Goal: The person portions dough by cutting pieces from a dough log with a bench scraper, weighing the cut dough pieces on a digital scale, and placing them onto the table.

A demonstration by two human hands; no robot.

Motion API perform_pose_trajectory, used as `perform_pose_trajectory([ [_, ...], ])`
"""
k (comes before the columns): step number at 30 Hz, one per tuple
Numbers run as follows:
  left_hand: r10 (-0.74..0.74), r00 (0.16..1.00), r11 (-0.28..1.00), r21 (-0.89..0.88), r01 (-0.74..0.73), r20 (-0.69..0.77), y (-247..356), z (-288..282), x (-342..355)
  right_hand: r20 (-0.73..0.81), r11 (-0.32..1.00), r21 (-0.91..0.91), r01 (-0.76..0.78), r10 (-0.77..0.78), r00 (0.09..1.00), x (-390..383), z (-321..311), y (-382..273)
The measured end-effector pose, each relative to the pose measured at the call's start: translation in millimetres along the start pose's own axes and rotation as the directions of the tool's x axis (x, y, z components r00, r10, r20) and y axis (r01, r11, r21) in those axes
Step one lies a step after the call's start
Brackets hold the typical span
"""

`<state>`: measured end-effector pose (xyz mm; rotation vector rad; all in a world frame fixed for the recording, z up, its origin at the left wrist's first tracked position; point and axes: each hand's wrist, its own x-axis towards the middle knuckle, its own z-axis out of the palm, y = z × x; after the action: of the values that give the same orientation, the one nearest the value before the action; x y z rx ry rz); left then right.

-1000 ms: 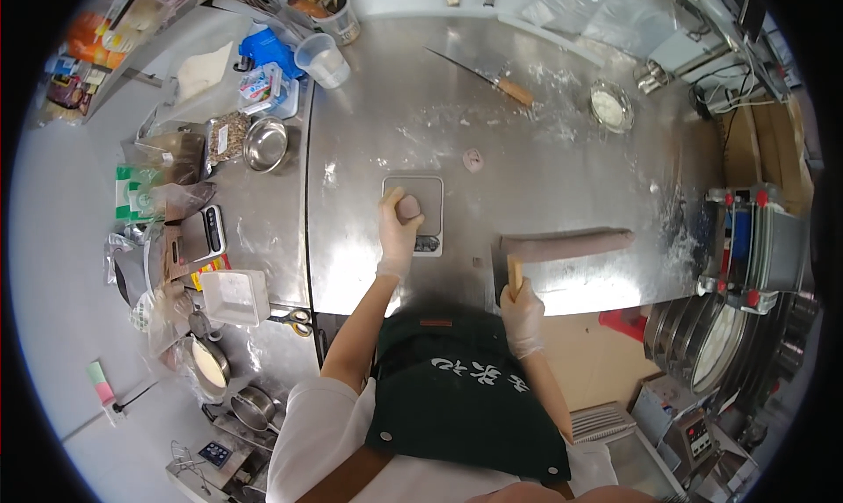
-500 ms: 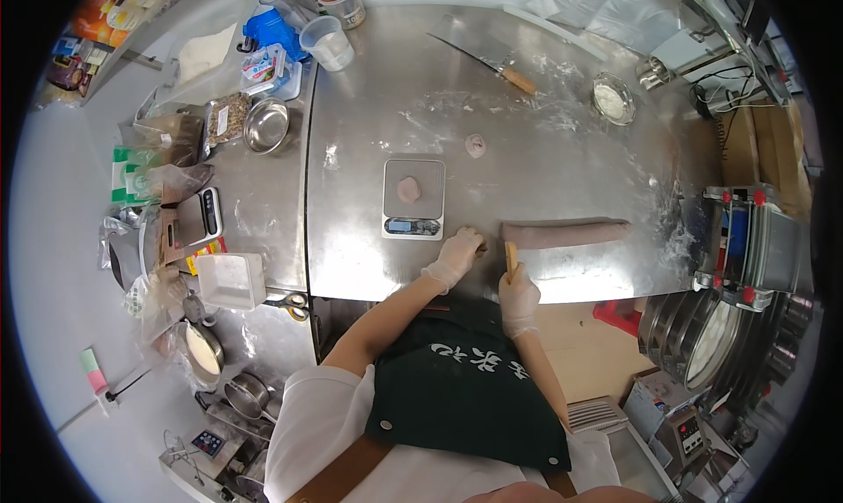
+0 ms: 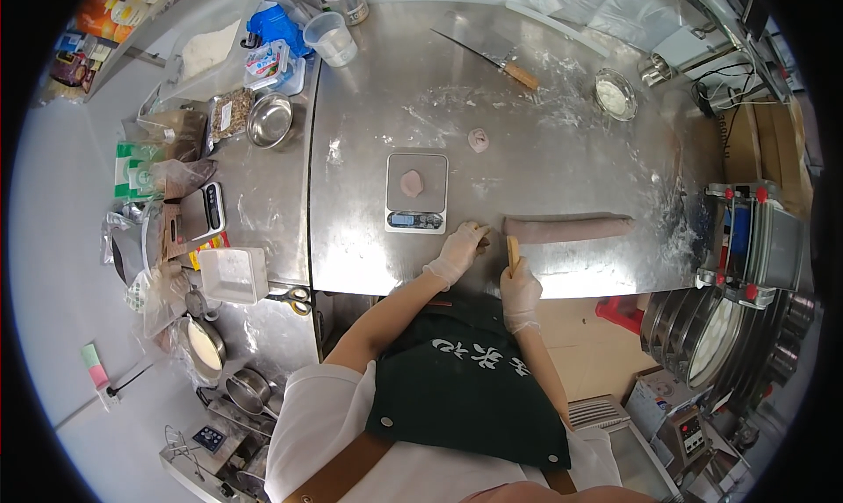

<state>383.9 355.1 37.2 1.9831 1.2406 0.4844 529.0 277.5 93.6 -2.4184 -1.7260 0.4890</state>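
A long greyish-pink roll of dough [image 3: 571, 230] lies crosswise near the front of the steel table. My right hand [image 3: 522, 294], in a clear glove, grips a tool with a pale wooden handle [image 3: 513, 249] just at the roll's left end; its blade, if any, cannot be seen. To the left, my gloved left hand [image 3: 458, 252] rests low over the table with its fingers curled together, and what they hold is hidden. Beyond it stands a digital kitchen scale [image 3: 417, 162] bearing a small lump of dough [image 3: 412, 183]. Another flattened dough piece [image 3: 478, 140] lies farther back.
Toward the back lie a long knife [image 3: 520, 75] with a wooden handle and a bowl of flour [image 3: 615, 96]. At left are a steel bowl [image 3: 270, 121], a white tub [image 3: 233, 276] and scissors [image 3: 299, 301]. A machine with rollers [image 3: 742, 240] borders the right side.
The whole view has shifted slightly. Both hands, the tool, the dough roll and the scale keep nearly the same places relative to one another.
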Motion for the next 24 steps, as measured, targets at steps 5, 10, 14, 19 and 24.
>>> perform_pose_trajectory([
  [5, -0.07, 0.953, 0.998, -0.021, 0.067, -0.295, 17.7, -50.9, -5.3, 0.014, 1.0, 0.0, -0.026, 0.026, 1.0, 0.7, 1.7, 5.7],
  [10, 0.004, 0.785, 1.0, 0.026, 0.016, -0.62, -44.4, -121.0, 6.1, 0.017, 1.0, -0.017, -0.011, 0.011, 1.0, -0.3, 2.4, 6.5],
  [14, -0.001, 0.955, 0.989, 0.138, 0.044, -0.298, -66.4, -121.7, 21.0, -0.019, 1.0, 0.028, 0.012, -0.011, 1.0, -2.6, -7.3, 1.5],
  [19, -0.17, 0.972, 0.983, -0.098, 0.155, -0.163, -7.7, -84.0, 31.8, 0.051, 0.955, 0.127, 0.27, -0.278, 0.959, -11.2, -7.6, -15.2],
  [24, -0.356, 0.93, 0.933, 0.086, 0.349, 0.087, 10.3, -29.3, 26.3, -0.007, 0.989, 0.097, 0.108, -0.108, 0.994, -2.3, 3.4, 2.8],
])
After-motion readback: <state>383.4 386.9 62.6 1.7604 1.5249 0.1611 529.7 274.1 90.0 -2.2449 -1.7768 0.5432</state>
